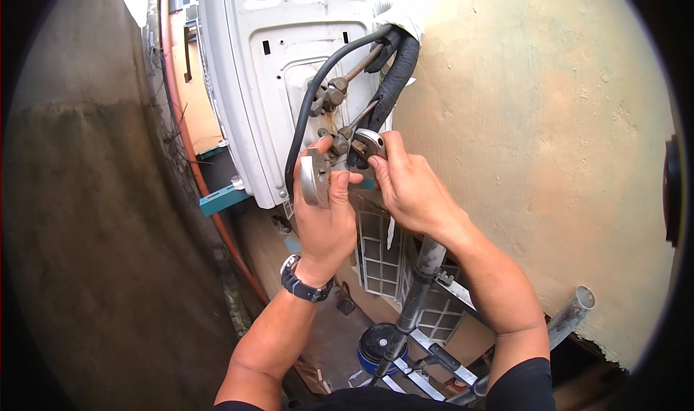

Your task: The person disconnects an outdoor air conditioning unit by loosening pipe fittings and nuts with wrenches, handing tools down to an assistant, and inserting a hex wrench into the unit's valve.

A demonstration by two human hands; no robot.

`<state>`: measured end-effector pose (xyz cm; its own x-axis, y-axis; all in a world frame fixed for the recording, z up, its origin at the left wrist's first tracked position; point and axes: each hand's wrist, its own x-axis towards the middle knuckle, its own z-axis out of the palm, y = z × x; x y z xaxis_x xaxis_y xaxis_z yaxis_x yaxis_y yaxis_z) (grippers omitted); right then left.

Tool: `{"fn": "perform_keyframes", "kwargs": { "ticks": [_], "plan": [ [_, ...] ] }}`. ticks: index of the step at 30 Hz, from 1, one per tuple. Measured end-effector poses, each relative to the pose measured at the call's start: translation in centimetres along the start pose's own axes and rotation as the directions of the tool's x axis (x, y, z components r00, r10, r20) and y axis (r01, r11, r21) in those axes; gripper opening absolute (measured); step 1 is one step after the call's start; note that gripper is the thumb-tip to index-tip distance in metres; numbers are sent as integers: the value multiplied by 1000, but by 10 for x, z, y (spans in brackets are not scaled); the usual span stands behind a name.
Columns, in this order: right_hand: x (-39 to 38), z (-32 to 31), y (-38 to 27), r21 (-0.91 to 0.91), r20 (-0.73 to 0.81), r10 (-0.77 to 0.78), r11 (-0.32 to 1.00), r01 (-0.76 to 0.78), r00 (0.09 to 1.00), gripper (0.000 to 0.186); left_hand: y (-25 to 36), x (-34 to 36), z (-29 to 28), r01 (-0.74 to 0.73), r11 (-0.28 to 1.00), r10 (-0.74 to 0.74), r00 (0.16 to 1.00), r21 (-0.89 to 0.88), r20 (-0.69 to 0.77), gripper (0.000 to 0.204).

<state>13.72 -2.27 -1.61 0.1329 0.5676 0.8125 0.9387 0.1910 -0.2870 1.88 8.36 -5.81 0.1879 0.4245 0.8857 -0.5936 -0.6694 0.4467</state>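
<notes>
Head view: a silver-edged metal tool (314, 177) sits in the left hand (325, 230), fingers curled about it, near the lower of 2 valves (339, 146); the right hand (416, 187) pinches a wrench-like tool (370, 143), before a white metal unit (264, 107) beside a tan wall (535, 143).

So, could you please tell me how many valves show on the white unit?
2: the upper valve and, below it, the lower valve, partly behind the left hand.
</notes>
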Motion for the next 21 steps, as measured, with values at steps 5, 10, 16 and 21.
{"fn": "perform_keyframes", "kwargs": {
  "ticks": [5, 10, 16, 21],
  "plan": [
    [11, 3, 0, -73, -78, -162, 985, 157, 984, 24, -9, 5, -6, -14, 1000, 13, 999, 14, 43, 42],
    [18, -9, -11, -183, 53, -120, 975, 128, 991, 27, -13, 10, -8, -116, 993, 115, 992, 18, 49, 39],
    [22, -10, -22, -231, 83, 11, 973, 9, 996, 31, -21, 15, -12, -240, 958, 234, 971, 159, 56, 38],
    [23, -9, -18, -233, 163, -9, 971, 47, 987, 36, -19, 12, -8, -225, 973, 222, 973, 47, 58, 40]
  ]
}}
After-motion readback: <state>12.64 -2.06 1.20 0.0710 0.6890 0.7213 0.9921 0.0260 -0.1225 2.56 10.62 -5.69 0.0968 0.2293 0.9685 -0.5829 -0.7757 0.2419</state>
